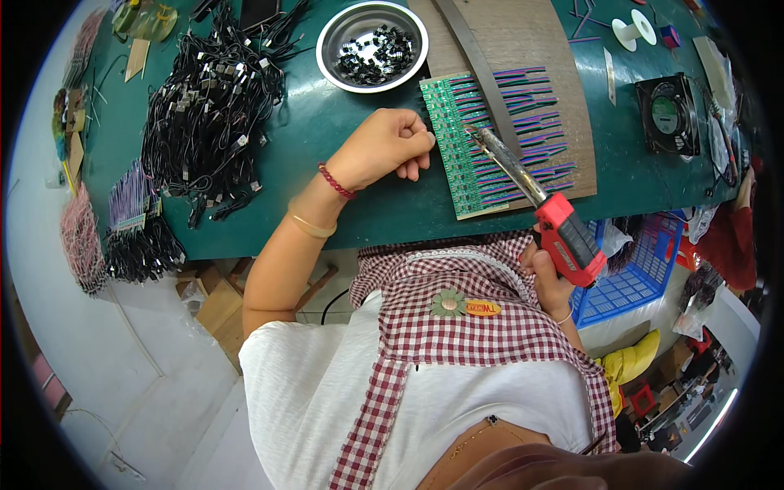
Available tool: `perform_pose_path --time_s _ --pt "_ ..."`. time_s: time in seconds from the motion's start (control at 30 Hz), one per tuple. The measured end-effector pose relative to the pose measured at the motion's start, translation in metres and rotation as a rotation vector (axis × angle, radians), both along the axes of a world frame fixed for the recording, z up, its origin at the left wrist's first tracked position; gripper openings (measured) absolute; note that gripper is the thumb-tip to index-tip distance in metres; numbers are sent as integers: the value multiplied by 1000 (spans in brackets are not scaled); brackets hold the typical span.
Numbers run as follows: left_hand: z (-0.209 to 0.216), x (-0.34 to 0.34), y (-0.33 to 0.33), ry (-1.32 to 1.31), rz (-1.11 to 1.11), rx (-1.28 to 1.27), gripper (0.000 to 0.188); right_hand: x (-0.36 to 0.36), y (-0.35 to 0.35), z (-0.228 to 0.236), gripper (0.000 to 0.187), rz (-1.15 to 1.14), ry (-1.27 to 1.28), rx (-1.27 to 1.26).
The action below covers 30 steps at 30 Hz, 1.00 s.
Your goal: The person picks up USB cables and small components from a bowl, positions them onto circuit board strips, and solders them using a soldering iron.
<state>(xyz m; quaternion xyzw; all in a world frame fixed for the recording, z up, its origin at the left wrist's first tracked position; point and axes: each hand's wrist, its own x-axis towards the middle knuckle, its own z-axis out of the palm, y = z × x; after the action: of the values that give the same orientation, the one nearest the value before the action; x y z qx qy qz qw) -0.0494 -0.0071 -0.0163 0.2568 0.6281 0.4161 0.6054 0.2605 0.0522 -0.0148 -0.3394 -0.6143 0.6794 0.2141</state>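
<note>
A row of small green circuit boards (451, 143) lies joined in a panel, with purple, blue, black and red wires (535, 125) running off to its right. Across the wires rests a grey metal bar (480, 69). My right hand (549, 282) is wrapped round the red and black handle of a soldering iron (565, 237). Its metal tip points up and left, over the wire ends at the boards. Beside the panel's left edge is my left hand (384, 147), fingers curled and thumb pinched to the forefinger; whatever it may hold is too small to make out.
Small black connectors (384, 53) fill a steel bowl (322, 47). Left of it sprawls a heap of black cables (216, 106). A wooden board (576, 155) supports the panel. Farther right are a white spool (635, 33) and a black fan (670, 114). A blue crate (629, 282) stands below the table edge.
</note>
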Motion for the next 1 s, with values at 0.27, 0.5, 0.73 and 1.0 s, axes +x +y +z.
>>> perform_pose_path --time_s 0.27,0.5,0.73,1.0 --pt "17 -50 19 905 9 125 16 -7 4 4 42 -78 2 17" --pt "-24 -66 52 1305 -79 260 17 -10 4 12 40 -108 81 21" --pt "-18 -77 40 1412 15 394 13 -16 14 14 37 -154 105 66" --pt "39 6 4 608 -6 351 9 -49 10 38 38 -196 94 -18"
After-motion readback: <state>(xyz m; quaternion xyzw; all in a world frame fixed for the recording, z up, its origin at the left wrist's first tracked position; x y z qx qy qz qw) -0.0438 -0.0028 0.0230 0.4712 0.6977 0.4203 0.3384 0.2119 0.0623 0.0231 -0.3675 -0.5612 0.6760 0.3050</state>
